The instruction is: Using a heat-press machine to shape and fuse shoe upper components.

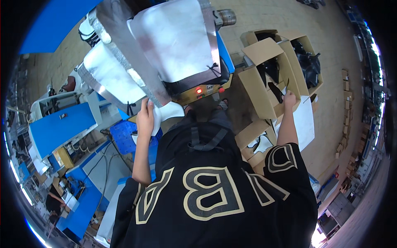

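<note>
My left hand (145,118) is closed around a white curved flexible piece (171,110), just below the near edge of a machine with white padded plates (171,41). Part of that piece hangs under the fingers. Out to the right, my right hand (289,99) reaches over an open cardboard box (254,89). Its fingers are pinched on a thin black cut piece (276,91) that shows some white beside the fingers. More black pieces (271,70) lie deeper in the box.
A second box with black pieces (308,62) stands further right. Nearer me, a carton holds white pieces (260,144). A blue plastic basket (124,136) sits at my left, beside a blue and white machine (62,124). Red lights (199,90) glow on the press front.
</note>
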`<state>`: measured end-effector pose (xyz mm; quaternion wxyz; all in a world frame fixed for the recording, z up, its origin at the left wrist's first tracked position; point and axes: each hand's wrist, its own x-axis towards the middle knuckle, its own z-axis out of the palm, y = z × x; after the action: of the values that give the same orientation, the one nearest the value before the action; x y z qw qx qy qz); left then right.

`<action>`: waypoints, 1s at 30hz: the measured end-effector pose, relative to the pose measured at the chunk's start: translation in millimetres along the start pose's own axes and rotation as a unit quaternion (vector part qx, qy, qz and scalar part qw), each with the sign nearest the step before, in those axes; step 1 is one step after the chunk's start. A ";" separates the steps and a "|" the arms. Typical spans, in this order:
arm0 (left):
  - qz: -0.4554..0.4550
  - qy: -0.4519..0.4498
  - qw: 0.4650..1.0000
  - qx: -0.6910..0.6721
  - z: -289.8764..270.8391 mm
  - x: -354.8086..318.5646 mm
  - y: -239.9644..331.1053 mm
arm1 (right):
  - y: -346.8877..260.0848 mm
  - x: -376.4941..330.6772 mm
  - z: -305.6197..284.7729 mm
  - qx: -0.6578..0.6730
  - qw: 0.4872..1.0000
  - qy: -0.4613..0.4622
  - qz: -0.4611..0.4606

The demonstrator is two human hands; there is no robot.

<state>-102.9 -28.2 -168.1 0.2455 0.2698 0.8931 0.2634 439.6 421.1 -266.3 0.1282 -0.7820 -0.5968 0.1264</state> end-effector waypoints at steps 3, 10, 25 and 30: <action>-0.020 0.029 0.999 -0.011 9.2 -4.1 -9.9 | -60.7 -50.2 21.6 -0.037 0.995 -0.018 -0.092; -0.004 0.020 0.999 -0.031 34.4 -3.0 -6.3 | -243.1 -289.2 33.4 0.112 0.826 -0.449 -0.322; 0.232 0.314 0.905 -0.166 -45.9 89.8 81.8 | -432.3 -353.5 -16.0 0.176 0.787 -0.206 -0.555; 0.296 0.319 0.891 -0.126 -107.6 144.4 117.7 | -522.8 -322.5 -30.0 0.159 0.723 -0.114 -0.663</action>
<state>-229.8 107.9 -60.2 -0.1102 0.3894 0.7615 0.5063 -103.3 241.4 -40.2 0.2326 -0.1353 -0.9442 0.1900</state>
